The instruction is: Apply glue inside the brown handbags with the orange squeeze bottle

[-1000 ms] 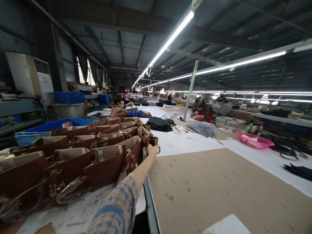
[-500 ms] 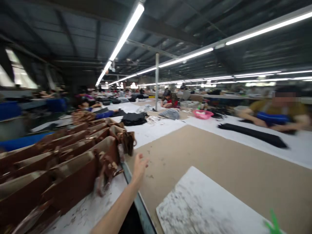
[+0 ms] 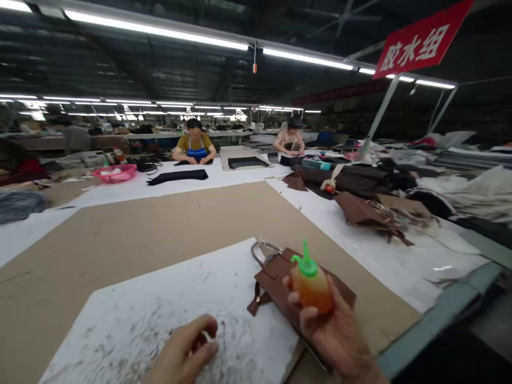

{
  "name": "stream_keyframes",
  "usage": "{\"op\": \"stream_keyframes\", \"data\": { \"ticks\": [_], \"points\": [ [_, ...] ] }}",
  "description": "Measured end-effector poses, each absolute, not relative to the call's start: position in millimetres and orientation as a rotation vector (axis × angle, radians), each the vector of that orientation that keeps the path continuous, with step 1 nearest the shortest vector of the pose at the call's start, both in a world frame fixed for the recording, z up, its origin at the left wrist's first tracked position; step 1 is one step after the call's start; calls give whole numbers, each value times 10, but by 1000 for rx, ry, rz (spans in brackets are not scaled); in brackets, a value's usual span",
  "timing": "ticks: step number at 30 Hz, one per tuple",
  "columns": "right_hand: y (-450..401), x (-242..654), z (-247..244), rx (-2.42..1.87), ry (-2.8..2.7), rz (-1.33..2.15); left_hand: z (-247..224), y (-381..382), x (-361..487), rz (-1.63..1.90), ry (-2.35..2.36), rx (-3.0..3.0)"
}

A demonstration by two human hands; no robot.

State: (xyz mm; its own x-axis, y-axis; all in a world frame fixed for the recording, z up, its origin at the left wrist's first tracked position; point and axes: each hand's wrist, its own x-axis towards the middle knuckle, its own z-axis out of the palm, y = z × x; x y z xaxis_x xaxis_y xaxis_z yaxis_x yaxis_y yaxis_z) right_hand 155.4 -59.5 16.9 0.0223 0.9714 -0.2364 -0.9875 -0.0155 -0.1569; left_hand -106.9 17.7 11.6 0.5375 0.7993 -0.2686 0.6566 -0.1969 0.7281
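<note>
My right hand [image 3: 336, 325] is wrapped round a squeeze bottle [image 3: 312, 290] with a green nozzle and orange liquid inside. Behind and below the bottle lies a brown handbag [image 3: 276, 277], its looped handle toward the upper left, partly on a stained white board [image 3: 172, 298]. Over the board's lower part is my left hand [image 3: 188, 346], fingers curled with a gap between thumb and forefinger and nothing seen between them.
The board rests on a brown sheet [image 3: 172, 224] covering the table. A pink basket [image 3: 116, 174] stands at the back left, black pieces [image 3: 178, 176] beyond the sheet. More brown bags [image 3: 360, 210] lie at right. Two people work across the table.
The view has swung right, away from the row of brown bags. My left hand is now over the white board. My right hand and the whole bottle have come into view.
</note>
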Motion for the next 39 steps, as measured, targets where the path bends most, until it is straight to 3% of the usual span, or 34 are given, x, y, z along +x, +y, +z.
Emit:
{"op": "stream_keyframes", "data": {
  "ticks": [6, 15, 21, 26, 32, 36, 39],
  "points": [
    [-990, 2431, 256, -383, 53, 1182, -35, 567, 163, 393, 1135, 2084],
    [-1146, 2737, -440, -479, 74, 1148, -472, 1065, 845, 240, 1171, 1277],
    [-1123, 2714, -479, -413, 157, 1176, -208, 909, 742, 333, 908, 1054],
    [-1185, 2616, -104, -300, 132, 1156, 301, 754, 528, 669, 549, 943],
    [-1137, 2370, 359, -226, 40, 1169, 737, 818, 55, 1047, 564, 836],
    [-952, 2144, 432, -217, 35, 1263, 814, 826, -373, 1295, 573, 929],
    [-756, 1964, 426, -206, 39, 1393, 621, 640, -700, 1354, 711, 1184]
  ]
}}
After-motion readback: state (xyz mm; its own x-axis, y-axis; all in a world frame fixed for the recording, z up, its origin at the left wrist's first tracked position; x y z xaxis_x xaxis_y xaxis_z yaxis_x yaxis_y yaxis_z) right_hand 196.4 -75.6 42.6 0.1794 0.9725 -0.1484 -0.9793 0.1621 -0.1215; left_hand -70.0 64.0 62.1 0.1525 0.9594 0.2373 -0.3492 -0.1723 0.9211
